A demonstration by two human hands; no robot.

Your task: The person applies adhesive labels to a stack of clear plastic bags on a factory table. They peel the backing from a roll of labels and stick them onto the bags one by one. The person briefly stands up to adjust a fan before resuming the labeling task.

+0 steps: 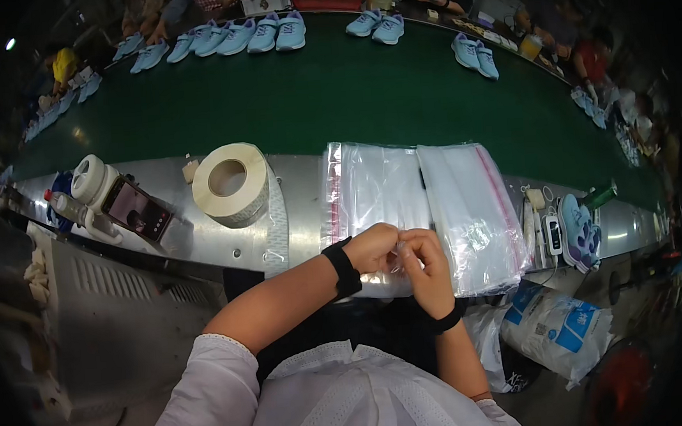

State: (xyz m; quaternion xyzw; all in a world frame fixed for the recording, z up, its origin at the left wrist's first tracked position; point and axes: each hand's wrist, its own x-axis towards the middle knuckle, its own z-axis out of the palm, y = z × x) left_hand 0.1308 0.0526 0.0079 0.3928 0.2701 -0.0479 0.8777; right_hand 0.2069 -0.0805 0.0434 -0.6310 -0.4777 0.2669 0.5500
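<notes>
My left hand (373, 248) and my right hand (429, 272) meet over the near edge of the clear plastic bags. Both have their fingers bent and pinched together, with a small whitish bit showing between them, too small to name. Beneath them lie two stacks side by side: the left bag stack (376, 181) has a red strip along its left side, the right bag stack (465, 197) a pink strip along its right. A large roll of labels (257, 188) stands left of the bags, its loose strip (277, 232) hanging toward me.
Left on the metal ledge (210, 242) are a phone (138, 208) and a white jug (91, 180). Blue shoes (576, 230) and a small white device (553, 233) lie right. Beyond runs a green belt (272, 100) with shoe pairs (275, 31) along its far side, where other people work.
</notes>
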